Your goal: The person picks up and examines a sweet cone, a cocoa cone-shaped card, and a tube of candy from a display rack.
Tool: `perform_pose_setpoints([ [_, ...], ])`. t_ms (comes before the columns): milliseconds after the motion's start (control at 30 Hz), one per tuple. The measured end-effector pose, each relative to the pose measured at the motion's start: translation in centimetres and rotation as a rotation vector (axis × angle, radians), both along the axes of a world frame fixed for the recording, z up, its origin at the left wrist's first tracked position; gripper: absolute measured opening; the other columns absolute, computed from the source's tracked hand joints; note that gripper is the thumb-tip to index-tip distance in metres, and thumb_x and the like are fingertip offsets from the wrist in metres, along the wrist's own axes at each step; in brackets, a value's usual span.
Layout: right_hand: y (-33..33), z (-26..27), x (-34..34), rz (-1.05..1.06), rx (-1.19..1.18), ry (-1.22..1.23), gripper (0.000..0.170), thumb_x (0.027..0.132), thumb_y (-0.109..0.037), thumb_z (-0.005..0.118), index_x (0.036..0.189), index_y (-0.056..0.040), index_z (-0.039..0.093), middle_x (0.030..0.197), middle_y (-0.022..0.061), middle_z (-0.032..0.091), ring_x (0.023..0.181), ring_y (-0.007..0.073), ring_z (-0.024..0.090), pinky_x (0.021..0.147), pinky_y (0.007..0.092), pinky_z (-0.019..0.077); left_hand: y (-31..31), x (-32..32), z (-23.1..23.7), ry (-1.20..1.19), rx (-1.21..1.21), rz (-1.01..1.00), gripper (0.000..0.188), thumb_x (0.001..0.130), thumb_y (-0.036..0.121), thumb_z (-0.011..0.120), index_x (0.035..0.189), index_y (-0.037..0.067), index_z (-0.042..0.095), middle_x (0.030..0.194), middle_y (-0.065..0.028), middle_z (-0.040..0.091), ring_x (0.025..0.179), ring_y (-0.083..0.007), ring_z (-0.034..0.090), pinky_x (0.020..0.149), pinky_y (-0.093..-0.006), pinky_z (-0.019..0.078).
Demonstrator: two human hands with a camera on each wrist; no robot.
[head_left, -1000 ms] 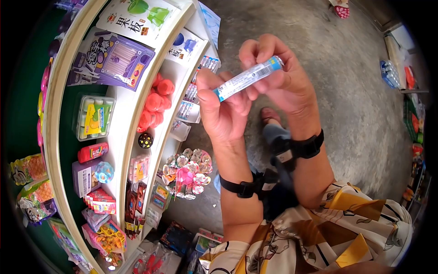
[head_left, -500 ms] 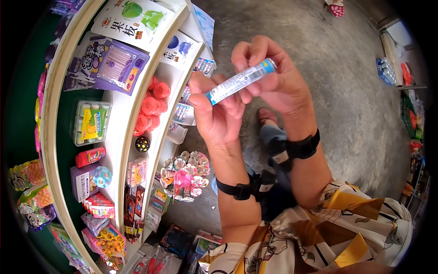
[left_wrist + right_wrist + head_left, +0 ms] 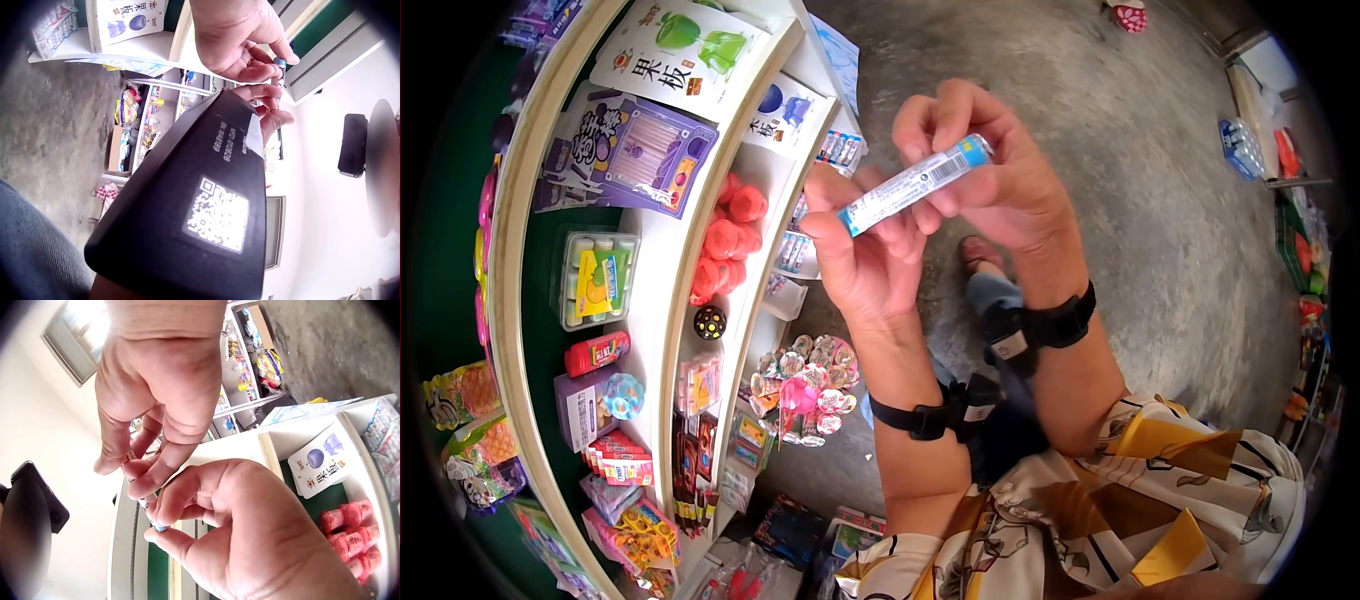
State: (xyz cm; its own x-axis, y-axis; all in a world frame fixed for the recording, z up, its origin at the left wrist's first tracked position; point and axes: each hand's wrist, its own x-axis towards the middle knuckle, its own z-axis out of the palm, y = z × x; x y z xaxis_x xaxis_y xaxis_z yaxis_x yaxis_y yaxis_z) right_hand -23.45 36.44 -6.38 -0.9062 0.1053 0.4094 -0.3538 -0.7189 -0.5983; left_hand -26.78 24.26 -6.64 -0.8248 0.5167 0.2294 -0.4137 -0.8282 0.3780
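Both hands hold a slim tube (image 3: 915,185) between them, with blue ends, a white printed label and a barcode. It lies aslant in the head view, its right end higher. My left hand (image 3: 870,260) pinches the lower blue end between thumb and fingers. Around the other end curl the thumb and fingers of my right hand (image 3: 1015,185). In the left wrist view a black wrist device (image 3: 181,187) covers much of the right hand, while the left hand (image 3: 231,37) shows above it. The right wrist view has the right hand (image 3: 162,387) at the top and left hand (image 3: 237,519) below.
A white shelf unit (image 3: 655,270) stands to the left with purple packets (image 3: 635,150), red tubs (image 3: 730,240) and a clear box (image 3: 600,280) of wrapped rolls. Foil-wrapped cones (image 3: 805,390) stand below it. Grey concrete floor (image 3: 1160,250) extends to the right.
The hands and tube have shifted a little left in the head view, and the shelf has also slid slightly left. The hold of both hands on the tube looks much the same.
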Motion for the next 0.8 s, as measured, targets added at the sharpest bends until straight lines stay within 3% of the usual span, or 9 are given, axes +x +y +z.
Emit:
perform_pose_setpoints([
  [800, -0.16, -0.06, -0.09, -0.015, 0.018, 0.005, 0.028, 0.074, -0.008, 0.078, 0.092, -0.0051, 0.057, 0.100, 0.0107, 0.058, 0.075, 0.0176, 0.064, 0.066, 0.0283, 0.0548, -0.35, -0.53, -0.70, 0.006, 0.042, -0.054, 0.046, 0.084, 0.051, 0.062, 0.078, 0.010, 0.044, 0.060, -0.0050, 0.051, 0.051, -0.0131, 0.047, 0.040, -0.0180, 0.0311],
])
